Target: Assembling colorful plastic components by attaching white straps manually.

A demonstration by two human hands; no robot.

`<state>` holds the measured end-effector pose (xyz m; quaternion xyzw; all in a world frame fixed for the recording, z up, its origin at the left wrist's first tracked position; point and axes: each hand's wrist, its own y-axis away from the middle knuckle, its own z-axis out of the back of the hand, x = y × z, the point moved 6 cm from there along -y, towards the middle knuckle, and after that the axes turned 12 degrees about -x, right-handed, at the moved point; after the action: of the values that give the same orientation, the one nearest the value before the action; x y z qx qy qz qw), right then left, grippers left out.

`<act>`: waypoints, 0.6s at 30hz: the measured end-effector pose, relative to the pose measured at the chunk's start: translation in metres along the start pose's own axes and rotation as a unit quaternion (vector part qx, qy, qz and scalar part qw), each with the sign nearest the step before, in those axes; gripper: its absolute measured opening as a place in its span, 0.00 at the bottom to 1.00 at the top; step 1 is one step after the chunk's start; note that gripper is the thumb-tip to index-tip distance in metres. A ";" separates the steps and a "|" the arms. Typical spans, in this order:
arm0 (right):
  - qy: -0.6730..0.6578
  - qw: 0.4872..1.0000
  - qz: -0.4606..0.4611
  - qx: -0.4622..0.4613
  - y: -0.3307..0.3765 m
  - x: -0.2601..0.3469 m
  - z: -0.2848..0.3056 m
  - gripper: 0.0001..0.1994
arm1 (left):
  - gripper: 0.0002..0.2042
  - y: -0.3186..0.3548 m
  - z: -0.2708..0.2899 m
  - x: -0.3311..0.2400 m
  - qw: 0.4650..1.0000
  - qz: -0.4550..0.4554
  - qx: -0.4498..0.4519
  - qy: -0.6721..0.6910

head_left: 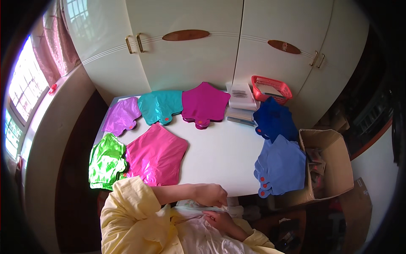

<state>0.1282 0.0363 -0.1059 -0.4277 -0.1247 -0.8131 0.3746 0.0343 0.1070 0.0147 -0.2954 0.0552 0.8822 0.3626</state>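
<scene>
My left hand (211, 194) reaches across my body at the near edge of the table, its fingers curled closed. Just below it, my right hand (222, 222) is also closed, close to my lap. Between and beside them lies whitish, see-through plastic (234, 208), perhaps a bag; the fingers hide what each hand grips. Nearest on the table is a large pink flat foil balloon (155, 155), star-shaped. To its left sits a shiny green foil stack (105, 163). Over to the right, light blue foil balloons (282, 165) lie fanned, with red dots on their tabs.
Along the back lie lilac (122, 114), teal (160, 106) and magenta (205, 103) foil stacks. Booklets (242, 97), a red basket (272, 89) and dark blue foil balloons (275, 118) stand back right. An open cardboard box (332, 165) is beside the table; cabinets (186, 63) rise behind.
</scene>
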 end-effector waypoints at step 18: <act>-0.043 0.998 -0.047 0.009 0.007 -0.019 0.007 0.15 | 0.11 -0.028 0.078 0.135 0.912 0.234 -0.173 -0.287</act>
<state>0.1443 0.0442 -0.1171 -0.4522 -0.1678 -0.8097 0.3343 -0.0604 0.2337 0.0057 -0.0656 -0.1370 0.9844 0.0889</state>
